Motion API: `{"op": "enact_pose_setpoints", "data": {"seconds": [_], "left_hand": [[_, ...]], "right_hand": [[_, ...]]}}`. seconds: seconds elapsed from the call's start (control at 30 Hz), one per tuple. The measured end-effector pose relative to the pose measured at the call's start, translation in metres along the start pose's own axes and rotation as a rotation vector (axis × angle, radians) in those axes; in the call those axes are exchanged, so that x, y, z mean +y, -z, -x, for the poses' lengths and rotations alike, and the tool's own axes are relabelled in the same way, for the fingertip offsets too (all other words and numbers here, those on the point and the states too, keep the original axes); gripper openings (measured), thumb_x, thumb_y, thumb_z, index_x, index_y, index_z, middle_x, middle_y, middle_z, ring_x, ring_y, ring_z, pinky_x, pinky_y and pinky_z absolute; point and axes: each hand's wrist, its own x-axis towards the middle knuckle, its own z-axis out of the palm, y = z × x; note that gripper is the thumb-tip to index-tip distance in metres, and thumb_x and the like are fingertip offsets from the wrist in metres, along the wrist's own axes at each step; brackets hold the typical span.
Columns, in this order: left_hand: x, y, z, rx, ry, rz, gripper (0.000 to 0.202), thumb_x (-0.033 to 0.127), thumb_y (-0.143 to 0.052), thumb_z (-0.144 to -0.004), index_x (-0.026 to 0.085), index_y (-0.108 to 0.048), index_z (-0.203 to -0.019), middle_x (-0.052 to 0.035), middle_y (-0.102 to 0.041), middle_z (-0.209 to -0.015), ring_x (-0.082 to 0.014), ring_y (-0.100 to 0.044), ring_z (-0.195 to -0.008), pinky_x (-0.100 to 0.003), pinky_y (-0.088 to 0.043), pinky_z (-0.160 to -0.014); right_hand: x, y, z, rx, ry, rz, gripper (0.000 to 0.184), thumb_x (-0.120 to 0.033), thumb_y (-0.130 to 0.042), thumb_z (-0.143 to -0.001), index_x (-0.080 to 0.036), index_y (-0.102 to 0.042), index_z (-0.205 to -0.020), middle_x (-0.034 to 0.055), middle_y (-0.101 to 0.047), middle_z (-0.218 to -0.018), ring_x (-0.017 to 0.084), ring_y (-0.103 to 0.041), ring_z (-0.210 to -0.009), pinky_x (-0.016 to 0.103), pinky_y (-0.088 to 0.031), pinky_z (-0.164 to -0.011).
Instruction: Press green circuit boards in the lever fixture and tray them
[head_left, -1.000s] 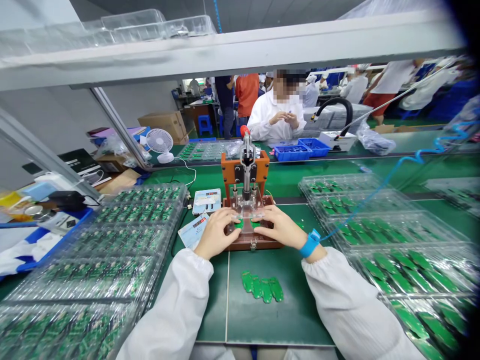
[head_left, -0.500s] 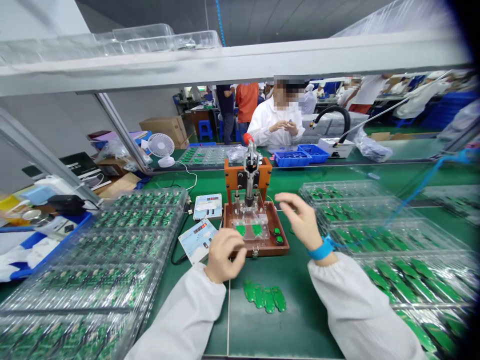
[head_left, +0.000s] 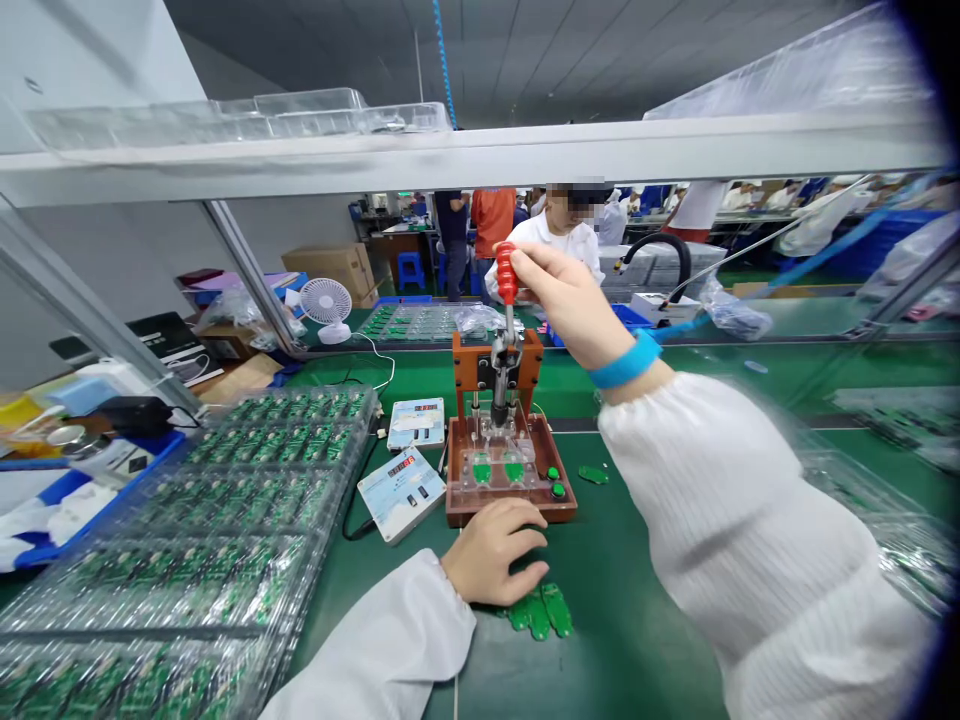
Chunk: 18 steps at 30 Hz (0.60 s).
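Observation:
A brown test fixture [head_left: 510, 480] stands in the middle of the green mat, with an orange clamp frame and two small green boards under its clear plate. My right hand [head_left: 566, 300] is raised and wrapped round the red lever handle [head_left: 507, 272] on top of the clamp. A blue wrist strap [head_left: 625, 363] circles that wrist. My left hand [head_left: 495, 560] rests on the mat just in front of the fixture, fingers curled down onto a small pile of green circuit boards [head_left: 541, 610].
Clear blister trays of green boards [head_left: 225, 500] fill the left side, more trays [head_left: 900, 540] lie at the right. Two small white meters [head_left: 405, 470] sit left of the fixture. One loose board [head_left: 592, 474] lies to its right. A person in white works across the bench.
My right hand has risen from the fixture plate to the red lever handle. My left hand has drawn back from the fixture down onto the pile of boards.

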Motion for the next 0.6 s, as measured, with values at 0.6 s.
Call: {"op": "enact_pose_setpoints", "data": {"seconds": [0.6], "left_hand": [[-0.002, -0.003, -0.001, -0.012, 0.027, 0.015, 0.012, 0.026, -0.061, -0.09, 0.019, -0.068, -0.096, -0.0095, -0.073, -0.107, -0.0244, -0.066, -0.106, -0.04, -0.056, -0.093]], "right_hand": [[-0.02, -0.031, 0.136, 0.16, 0.375, 0.455, 0.043, -0.012, -0.056, -0.101, -0.034, -0.062, -0.137, -0.0012, -0.07, -0.13, 0.022, -0.066, -0.123, 0.041, -0.057, -0.109]]}}
